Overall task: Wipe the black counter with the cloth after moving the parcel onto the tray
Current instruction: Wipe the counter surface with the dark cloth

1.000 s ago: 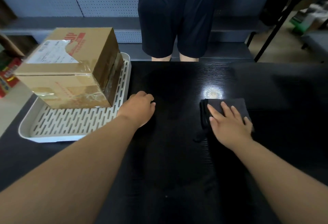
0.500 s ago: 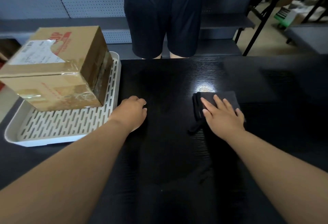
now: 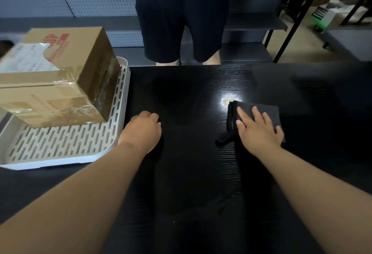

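A taped cardboard parcel [image 3: 54, 76] with a white label stands on the white slotted tray [image 3: 60, 147] at the left of the black counter [image 3: 191, 169]. A folded dark grey cloth [image 3: 259, 110] lies on the counter right of centre. My right hand [image 3: 259, 131] lies flat on the cloth, fingers straight and spread. My left hand [image 3: 143, 131] rests on the bare counter just right of the tray's edge, fingers loosely curled and holding nothing.
A person in dark shorts [image 3: 181, 22] stands against the counter's far edge. Grey pegboard shelving [image 3: 80, 0] runs behind. A black-legged table [image 3: 298, 18] and boxes stand at the far right.
My right hand with the cloth has barely shifted on the counter. The view has tilted and shifted slightly; my left hand stays by the tray.
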Demonstrator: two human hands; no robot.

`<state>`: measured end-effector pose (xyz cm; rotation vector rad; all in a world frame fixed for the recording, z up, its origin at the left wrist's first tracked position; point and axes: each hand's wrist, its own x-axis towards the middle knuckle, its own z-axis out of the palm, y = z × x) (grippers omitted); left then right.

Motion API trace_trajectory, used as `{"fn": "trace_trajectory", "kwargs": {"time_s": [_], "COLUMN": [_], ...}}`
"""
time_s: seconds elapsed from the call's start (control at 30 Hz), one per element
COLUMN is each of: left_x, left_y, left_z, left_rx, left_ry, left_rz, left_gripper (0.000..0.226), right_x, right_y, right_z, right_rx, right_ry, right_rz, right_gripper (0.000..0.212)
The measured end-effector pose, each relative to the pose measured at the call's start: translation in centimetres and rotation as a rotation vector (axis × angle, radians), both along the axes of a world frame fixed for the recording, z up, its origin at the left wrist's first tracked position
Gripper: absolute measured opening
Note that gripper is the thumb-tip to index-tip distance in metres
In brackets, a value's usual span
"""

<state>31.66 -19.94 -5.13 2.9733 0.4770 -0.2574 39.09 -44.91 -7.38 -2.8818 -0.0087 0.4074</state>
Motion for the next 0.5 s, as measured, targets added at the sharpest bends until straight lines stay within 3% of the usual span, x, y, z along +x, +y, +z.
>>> {"fn": "trace_trajectory", "kwargs": {"time_s": [0.1, 0.23, 0.3, 0.37, 0.5], "left_x": [0.2, 0.4, 0.6, 0.6, 1.2], "left_y": [-0.2, -0.9, -1.3, -1.6, -2.7], "left_z": [0.0, 0.0, 0.1, 0.3, 0.8], "left_rx": [0.015, 0.031, 0.001, -0.005, -0.008], "left_ry": [-0.007, -0.004, -0.001, 0.004, 0.012], "left_rz": [0.013, 0.025, 0.05, 0.044, -0.056], "left_gripper": [0.036, 0.037, 0.041, 0.046, 0.051], "right_x": [-0.7, -5.4, -4.2, -1.0, 5.6], "right_y": [3.6, 6.6, 4.7, 1.5, -5.2], "right_z": [0.1, 0.3, 0.0, -0.4, 0.0], "right_rx": [0.001, 0.017, 0.023, -0.003, -0.034], "right_ry": [0.031, -0.026, -0.035, -0.071, -0.034], "right_rz": [-0.111, 0.332, 0.426, 0.318, -0.14], "right_gripper": [0.048, 0.048, 0.047, 0.047, 0.048]}}
